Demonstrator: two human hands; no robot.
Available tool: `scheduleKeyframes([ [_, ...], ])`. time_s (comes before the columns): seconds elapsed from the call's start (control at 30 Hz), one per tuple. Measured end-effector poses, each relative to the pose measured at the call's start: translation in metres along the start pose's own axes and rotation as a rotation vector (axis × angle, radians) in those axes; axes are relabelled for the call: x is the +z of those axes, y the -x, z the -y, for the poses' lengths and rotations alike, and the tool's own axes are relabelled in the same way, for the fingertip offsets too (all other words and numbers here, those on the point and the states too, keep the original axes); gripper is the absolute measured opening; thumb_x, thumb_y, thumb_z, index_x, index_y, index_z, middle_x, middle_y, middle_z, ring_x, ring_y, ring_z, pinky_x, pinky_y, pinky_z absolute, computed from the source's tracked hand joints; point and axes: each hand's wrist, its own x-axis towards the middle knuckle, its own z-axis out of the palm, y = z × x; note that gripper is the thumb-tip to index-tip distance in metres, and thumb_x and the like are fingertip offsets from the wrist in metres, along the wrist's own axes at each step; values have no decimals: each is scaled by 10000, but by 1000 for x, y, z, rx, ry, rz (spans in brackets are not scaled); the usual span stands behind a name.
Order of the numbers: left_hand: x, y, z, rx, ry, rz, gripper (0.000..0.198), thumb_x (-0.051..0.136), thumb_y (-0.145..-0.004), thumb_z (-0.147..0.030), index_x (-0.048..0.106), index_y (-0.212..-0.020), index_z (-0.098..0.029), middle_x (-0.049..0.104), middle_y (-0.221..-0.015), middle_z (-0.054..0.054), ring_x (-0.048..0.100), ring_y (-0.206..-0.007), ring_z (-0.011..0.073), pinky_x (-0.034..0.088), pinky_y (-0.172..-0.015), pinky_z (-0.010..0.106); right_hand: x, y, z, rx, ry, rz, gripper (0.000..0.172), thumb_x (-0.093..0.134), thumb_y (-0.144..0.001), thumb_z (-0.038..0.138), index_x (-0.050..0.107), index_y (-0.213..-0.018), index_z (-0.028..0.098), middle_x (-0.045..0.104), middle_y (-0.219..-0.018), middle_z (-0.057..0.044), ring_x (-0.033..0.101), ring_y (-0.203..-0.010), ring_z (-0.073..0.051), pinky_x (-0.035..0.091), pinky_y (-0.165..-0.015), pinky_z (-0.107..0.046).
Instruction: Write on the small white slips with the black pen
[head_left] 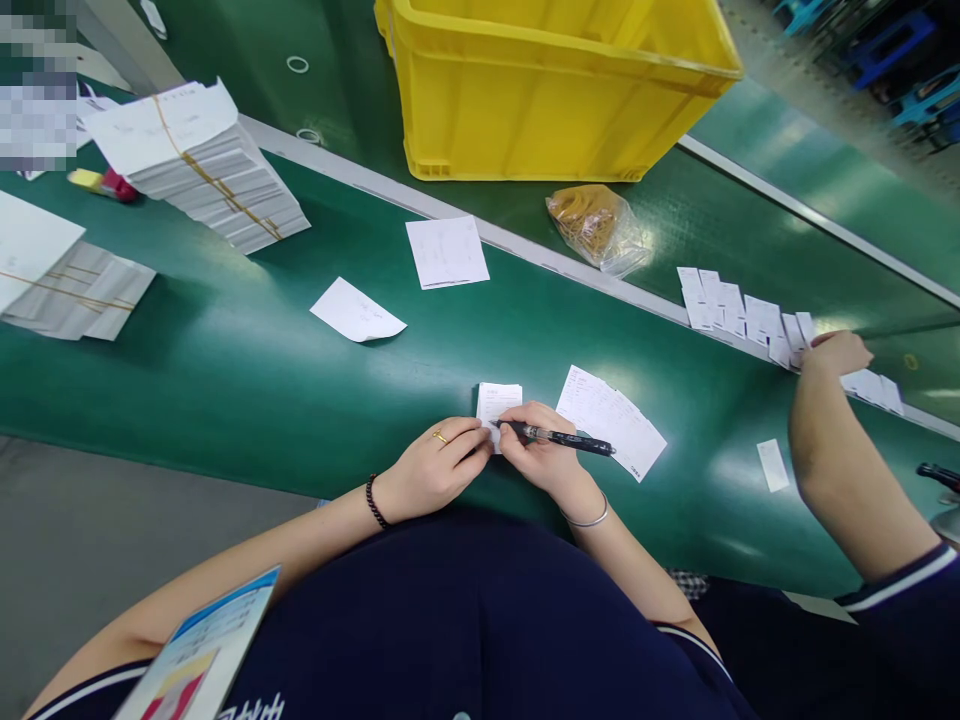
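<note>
My right hand is closed around a black pen, its tip resting at a small stack of white paper slips on the green table. My left hand, with a ring and a dark bead bracelet, has its fingers closed on the lower left edge of that stack. Fanned printed slips lie just right of my right hand. Beyond the stack are a curled white sheet and a squarish white paper.
Rubber-banded paper bundles stand at the left. A yellow crate and a bag of rubber bands sit at the back. At the right, another person's hand touches a row of slips; a single slip lies nearer.
</note>
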Motion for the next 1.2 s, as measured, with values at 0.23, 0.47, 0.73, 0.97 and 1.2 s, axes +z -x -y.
scheduleKeyframes([
  [0.23,-1,-2,0,1,-1,5,107,567,-901,-71,627,-975,-121,670,-995,103,630,-1014,213,609,-867,374,1,2,-1,24,-32,-20,107,556,-832,202,638,-771,234,657,-641,-2,608,-577,-153,515,-577,-294],
  [0.47,0,0,0,-10,3,10,142,578,-887,-57,626,-992,-140,676,-1005,96,640,-1019,214,616,-848,383,-8,3,-15,204,-107,-163,227,493,-962,264,627,-1145,259,733,-949,-47,677,-822,-175,566,-765,-352],
  [0.73,0,-1,0,2,-4,-3,120,597,-874,-46,628,-965,-119,676,-982,105,638,-1001,215,614,-846,375,-12,0,-23,127,64,-74,237,470,-982,278,663,-1119,280,714,-945,-45,603,-814,-194,551,-736,-362],
  [0.97,2,3,1,-19,32,8,165,577,-884,-60,632,-1019,-138,675,-1018,108,625,-1051,227,606,-872,404,-11,6,-19,3,87,-118,285,561,-917,190,646,-1173,281,730,-1102,-81,645,-929,-229,576,-783,-424],
  [1.2,0,0,1,4,4,0,146,575,-877,-38,629,-991,-112,675,-993,116,633,-1021,226,610,-859,389,-2,15,-16,-14,10,-222,202,623,-875,184,641,-1056,270,741,-1087,-79,700,-986,-228,603,-826,-429],
])
